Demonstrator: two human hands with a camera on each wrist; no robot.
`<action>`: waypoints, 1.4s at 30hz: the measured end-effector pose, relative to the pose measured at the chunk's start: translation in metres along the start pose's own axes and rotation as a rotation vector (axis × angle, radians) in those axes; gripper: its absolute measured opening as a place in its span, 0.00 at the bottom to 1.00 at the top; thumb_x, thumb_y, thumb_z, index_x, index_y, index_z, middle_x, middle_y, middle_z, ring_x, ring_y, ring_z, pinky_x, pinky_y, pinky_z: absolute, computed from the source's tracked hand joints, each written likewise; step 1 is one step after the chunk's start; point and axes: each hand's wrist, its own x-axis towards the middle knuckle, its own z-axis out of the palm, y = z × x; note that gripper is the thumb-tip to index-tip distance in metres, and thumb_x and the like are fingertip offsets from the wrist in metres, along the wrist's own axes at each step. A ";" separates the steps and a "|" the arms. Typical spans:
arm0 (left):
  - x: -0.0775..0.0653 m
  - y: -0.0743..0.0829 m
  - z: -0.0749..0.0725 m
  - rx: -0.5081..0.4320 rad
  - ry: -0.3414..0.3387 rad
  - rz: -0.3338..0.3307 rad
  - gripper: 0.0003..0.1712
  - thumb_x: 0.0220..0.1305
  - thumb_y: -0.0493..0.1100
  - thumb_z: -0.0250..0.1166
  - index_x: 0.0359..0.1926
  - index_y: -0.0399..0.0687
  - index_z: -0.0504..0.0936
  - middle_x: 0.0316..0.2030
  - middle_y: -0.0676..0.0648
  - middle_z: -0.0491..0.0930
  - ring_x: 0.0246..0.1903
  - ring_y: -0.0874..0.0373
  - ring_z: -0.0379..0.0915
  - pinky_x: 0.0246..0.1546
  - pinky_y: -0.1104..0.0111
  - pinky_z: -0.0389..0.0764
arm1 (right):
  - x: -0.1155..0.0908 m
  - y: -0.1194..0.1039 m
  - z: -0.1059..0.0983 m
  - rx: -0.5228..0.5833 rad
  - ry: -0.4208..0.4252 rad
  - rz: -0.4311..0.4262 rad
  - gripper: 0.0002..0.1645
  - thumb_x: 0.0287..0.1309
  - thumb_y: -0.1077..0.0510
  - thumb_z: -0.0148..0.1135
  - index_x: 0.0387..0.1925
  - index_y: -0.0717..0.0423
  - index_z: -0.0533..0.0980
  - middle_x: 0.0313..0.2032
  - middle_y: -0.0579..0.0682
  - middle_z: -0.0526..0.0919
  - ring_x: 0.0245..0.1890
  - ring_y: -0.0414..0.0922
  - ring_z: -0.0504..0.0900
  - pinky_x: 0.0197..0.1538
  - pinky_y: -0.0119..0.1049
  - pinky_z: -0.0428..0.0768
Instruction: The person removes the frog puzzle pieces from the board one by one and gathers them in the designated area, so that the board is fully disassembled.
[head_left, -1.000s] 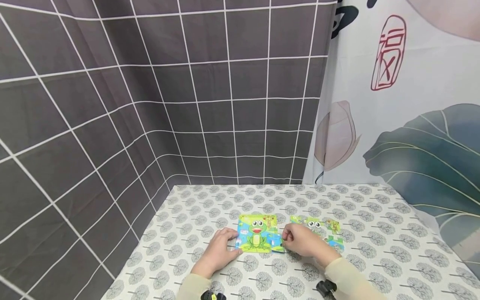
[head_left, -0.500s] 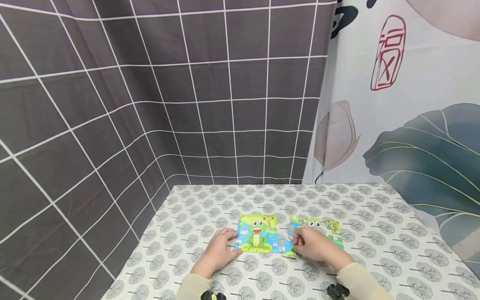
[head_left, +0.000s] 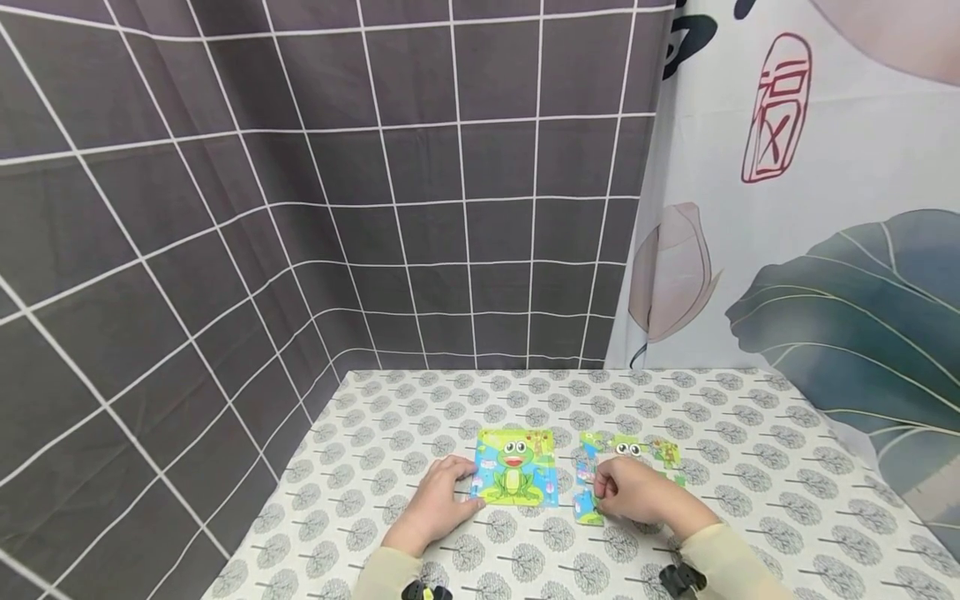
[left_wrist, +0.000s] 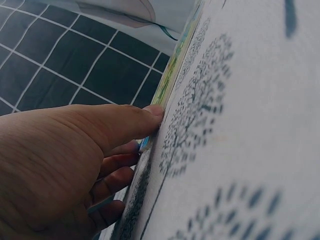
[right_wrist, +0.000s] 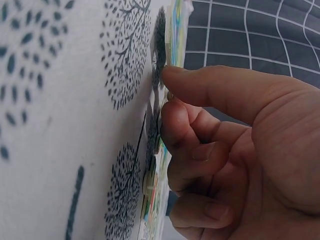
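A square frog puzzle lies on the table. My left hand rests at its left side, with the fingertips at the left edge and the thumb at the near-left corner. To the right, my right hand pinches the side of a blue-and-green puzzle piece between thumb and index finger. That piece sits just below another blue piece. A piece with frog eyes shows beyond the right hand, which hides part of the other pieces.
A green piece with a tree lies at the far right of the loose pieces. The tablecloth has a tree print. Behind the table hangs a dark gridded curtain, with a patterned white cloth at the right.
My right hand has moved right with the puzzle piece, away from the frog puzzle's lower right corner and into line with the loose pieces. The left hand has stayed still.
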 end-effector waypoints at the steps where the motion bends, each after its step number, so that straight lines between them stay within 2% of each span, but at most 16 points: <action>1: 0.000 0.000 0.000 0.000 0.000 -0.003 0.35 0.57 0.52 0.79 0.63 0.44 0.82 0.61 0.56 0.77 0.62 0.53 0.70 0.70 0.52 0.71 | 0.000 0.000 0.000 -0.001 -0.001 -0.006 0.14 0.50 0.63 0.78 0.27 0.49 0.77 0.20 0.44 0.75 0.21 0.40 0.71 0.24 0.30 0.71; 13: -0.001 -0.002 0.001 0.010 -0.007 0.012 0.34 0.58 0.52 0.79 0.63 0.44 0.82 0.61 0.55 0.77 0.62 0.53 0.70 0.70 0.51 0.71 | -0.001 0.004 0.000 0.000 -0.015 -0.006 0.14 0.50 0.64 0.77 0.26 0.49 0.77 0.20 0.44 0.75 0.21 0.40 0.71 0.24 0.31 0.71; 26: -0.003 0.003 -0.003 0.001 0.003 0.018 0.33 0.58 0.50 0.78 0.63 0.44 0.82 0.61 0.54 0.78 0.62 0.52 0.70 0.69 0.51 0.72 | -0.002 0.004 -0.004 0.021 -0.026 -0.005 0.14 0.49 0.64 0.79 0.28 0.51 0.78 0.21 0.45 0.75 0.21 0.40 0.71 0.24 0.31 0.72; 34: -0.003 0.002 -0.003 0.015 0.007 0.029 0.31 0.58 0.51 0.78 0.61 0.48 0.83 0.60 0.55 0.78 0.62 0.53 0.70 0.69 0.51 0.72 | 0.002 0.003 -0.004 0.012 -0.009 -0.006 0.14 0.51 0.62 0.79 0.29 0.50 0.78 0.22 0.45 0.75 0.22 0.40 0.72 0.25 0.32 0.73; 42: -0.001 0.002 -0.001 0.023 0.006 0.033 0.30 0.57 0.51 0.78 0.61 0.50 0.84 0.60 0.56 0.77 0.62 0.53 0.70 0.68 0.50 0.73 | 0.011 -0.007 0.002 0.009 0.036 -0.003 0.11 0.54 0.62 0.77 0.33 0.50 0.80 0.22 0.45 0.76 0.21 0.41 0.73 0.25 0.33 0.74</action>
